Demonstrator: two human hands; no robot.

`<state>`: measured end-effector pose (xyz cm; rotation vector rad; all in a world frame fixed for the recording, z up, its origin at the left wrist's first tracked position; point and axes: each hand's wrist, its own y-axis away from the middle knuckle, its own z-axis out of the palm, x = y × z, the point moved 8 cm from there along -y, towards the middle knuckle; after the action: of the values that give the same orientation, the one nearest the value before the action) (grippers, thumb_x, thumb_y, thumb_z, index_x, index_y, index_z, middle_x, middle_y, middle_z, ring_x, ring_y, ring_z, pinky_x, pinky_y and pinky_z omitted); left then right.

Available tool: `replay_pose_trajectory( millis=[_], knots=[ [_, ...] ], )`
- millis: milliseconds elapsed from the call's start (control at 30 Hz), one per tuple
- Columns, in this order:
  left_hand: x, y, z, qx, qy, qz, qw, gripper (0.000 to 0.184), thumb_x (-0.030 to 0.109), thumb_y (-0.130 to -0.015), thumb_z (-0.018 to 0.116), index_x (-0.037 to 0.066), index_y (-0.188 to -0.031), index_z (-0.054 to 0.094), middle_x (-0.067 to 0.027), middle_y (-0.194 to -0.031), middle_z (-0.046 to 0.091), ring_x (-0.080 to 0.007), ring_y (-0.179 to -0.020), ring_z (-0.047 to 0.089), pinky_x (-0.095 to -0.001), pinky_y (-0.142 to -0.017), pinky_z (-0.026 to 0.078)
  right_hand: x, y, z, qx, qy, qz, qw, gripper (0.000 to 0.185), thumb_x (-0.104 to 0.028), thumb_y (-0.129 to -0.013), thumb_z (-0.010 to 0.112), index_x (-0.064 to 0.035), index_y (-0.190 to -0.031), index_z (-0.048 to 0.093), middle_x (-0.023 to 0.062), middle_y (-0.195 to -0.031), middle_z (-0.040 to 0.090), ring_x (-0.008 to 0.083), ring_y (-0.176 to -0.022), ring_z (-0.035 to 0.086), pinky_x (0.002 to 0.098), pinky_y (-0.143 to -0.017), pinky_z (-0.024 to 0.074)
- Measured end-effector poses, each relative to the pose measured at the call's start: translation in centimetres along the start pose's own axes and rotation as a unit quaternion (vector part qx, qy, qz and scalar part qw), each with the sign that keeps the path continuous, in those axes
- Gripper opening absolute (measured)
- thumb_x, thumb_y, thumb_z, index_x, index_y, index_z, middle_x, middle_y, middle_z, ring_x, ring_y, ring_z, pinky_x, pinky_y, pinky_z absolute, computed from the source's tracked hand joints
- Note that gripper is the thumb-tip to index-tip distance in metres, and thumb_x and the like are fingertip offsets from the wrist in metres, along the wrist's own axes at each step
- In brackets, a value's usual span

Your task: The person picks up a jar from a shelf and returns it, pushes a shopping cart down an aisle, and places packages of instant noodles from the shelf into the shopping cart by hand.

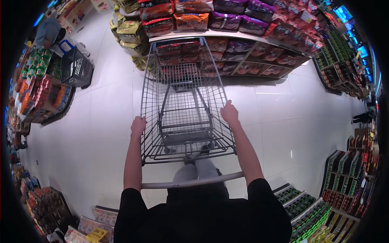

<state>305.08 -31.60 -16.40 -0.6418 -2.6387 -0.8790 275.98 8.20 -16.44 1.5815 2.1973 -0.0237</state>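
A metal wire shopping cart (pixel 187 138) stands in front of my body, its far end up against a display of bagged goods. On the cart's left side rim, my left hand (pixel 138 125) is closed round the wire. My right hand (pixel 229 112) grips the right side rim, a little farther forward. The cart's handlebar (pixel 192 181) crosses close to my waist, with neither hand on it. Through the mesh I see the floor, and red bags show through the far end.
Stacked colourful bags (pixel 225 20) fill the display ahead. To the left, a dark shopping basket (pixel 77 67) with blue handles stands beside a shelf of packets (pixel 42 93) and a person (pixel 48 32). Shelves (pixel 340 174) line the right; a yellow price tag (pixel 96 234) is at lower left.
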Motion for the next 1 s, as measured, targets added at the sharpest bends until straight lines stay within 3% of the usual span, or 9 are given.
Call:
replay_pose_trajectory(
  millis=[133,233,300,367,433,600,733,933,1000],
  knots=[
    [-1.5,-0.7,0.7,0.003,0.01,0.009,1.0,0.039,0.033,-0.094,0.046,-0.001,-0.088,0.065,-0.015,-0.081,0.069,-0.0308,-0.063,0.067,-0.0418,-0.062,0.056,2.1,-0.9,1.7,-0.093,-0.041,-0.058,0.993,0.067,-0.037,-0.078,0.075,0.007,-0.114,0.039,0.03,-0.097,0.064,0.042,-0.093,0.066,0.0478,-0.081,0.0531],
    [-2.8,-1.5,1.6,0.001,0.026,0.024,0.999,0.038,0.031,-0.091,0.046,-0.002,-0.094,0.065,-0.0164,-0.084,0.07,-0.0325,-0.066,0.068,-0.0426,-0.063,0.056,4.7,2.6,-1.4,-0.093,-0.068,0.021,0.993,0.072,-0.039,-0.078,0.075,0.0085,-0.118,0.039,0.0293,-0.1,0.064,0.0388,-0.097,0.065,0.0454,-0.085,0.0516],
    [-2.1,-0.8,0.9,0.003,0.044,0.014,0.999,0.039,0.031,-0.091,0.046,-0.003,-0.102,0.063,-0.018,-0.089,0.07,-0.0334,-0.07,0.069,-0.0432,-0.064,0.056,6.9,5.9,-5.1,0.025,-0.127,-0.052,0.99,0.07,-0.039,-0.079,0.074,0.0046,-0.123,0.042,0.0266,-0.1,0.064,0.0341,-0.092,0.066,0.0421,-0.077,0.0541],
    [-2.3,-0.4,0.3,0.005,0.042,0.019,0.999,0.04,0.032,-0.092,0.046,-0.003,-0.102,0.062,-0.0184,-0.09,0.07,-0.0334,-0.071,0.069,-0.0432,-0.064,0.056,10.8,10.9,-5.0,0.01,-0.212,-0.017,0.977,0.064,-0.04,-0.081,0.073,-0.0013,-0.124,0.047,0.0239,-0.099,0.065,0.0278,-0.081,0.068,0.0363,-0.064,0.0551],
    [-4.2,-2.6,0.4,0.02,0.018,0.022,0.999,0.041,0.034,-0.092,0.048,-0.004,-0.102,0.062,-0.0194,-0.092,0.069,-0.0336,-0.073,0.07,-0.0427,-0.063,0.057,15.6,17.9,-3.2,-0.001,-0.34,0.11,0.934,0.056,-0.037,-0.083,0.071,-0.0036,-0.122,0.049,0.016,-0.09,0.067,0.0184,-0.068,0.066,0.03,-0.056,0.0536],
    [-1.9,0.6,0.3,0.007,-0.021,-0.013,1.0,0.051,0.041,-0.091,0.054,-0.003,-0.116,0.053,-0.0214,-0.096,0.068,-0.033,-0.071,0.071,-0.0392,-0.059,0.059,29.4,36.8,10.1,-0.039,-0.432,0.329,0.839,0.048,-0.034,-0.084,0.071,-0.0035,-0.114,0.049,0.0135,-0.085,0.064,0.022,-0.064,0.065,0.0361,-0.052,0.0558],
    [-0.2,2.4,-0.8,0.177,-0.171,0.009,0.969,0.065,0.046,-0.088,0.058,0.009,-0.136,0.035,-0.0261,-0.121,0.054,-0.0424,-0.106,0.06,-0.0524,-0.083,0.052,35.2,48.5,15.7,0.0,-0.436,0.457,0.775,0.039,-0.027,-0.082,0.068,0.0043,-0.104,0.061,0.0157,-0.085,0.067,0.0233,-0.066,0.066,0.0371,-0.055,0.0568],
    [9.3,10.0,0.8,0.223,-0.087,0.214,0.947,0.067,0.037,-0.084,0.066,0.012,-0.139,0.036,-0.0279,-0.128,0.045,-0.0445,-0.117,0.044,-0.0526,-0.098,0.04,37.0,53.5,16.0,-0.079,-0.293,0.481,0.822,0.032,-0.024,-0.076,0.064,0.0069,-0.085,0.066,0.02,-0.079,0.068,0.0302,-0.071,0.07,0.0389,-0.061,0.0582],
    [12.5,11.7,4.1,0.141,-0.031,0.266,0.953,0.066,0.034,-0.085,0.067,0.008,-0.139,0.039,-0.0305,-0.128,0.044,-0.0459,-0.119,0.043,-0.0524,-0.1,0.038,39.9,51.5,16.5,0.037,-0.237,0.439,0.866,0.033,-0.025,-0.074,0.065,0.0054,-0.088,0.067,0.0233,-0.085,0.069,0.0352,-0.081,0.069,0.0421,-0.074,0.0561]
  ],
)
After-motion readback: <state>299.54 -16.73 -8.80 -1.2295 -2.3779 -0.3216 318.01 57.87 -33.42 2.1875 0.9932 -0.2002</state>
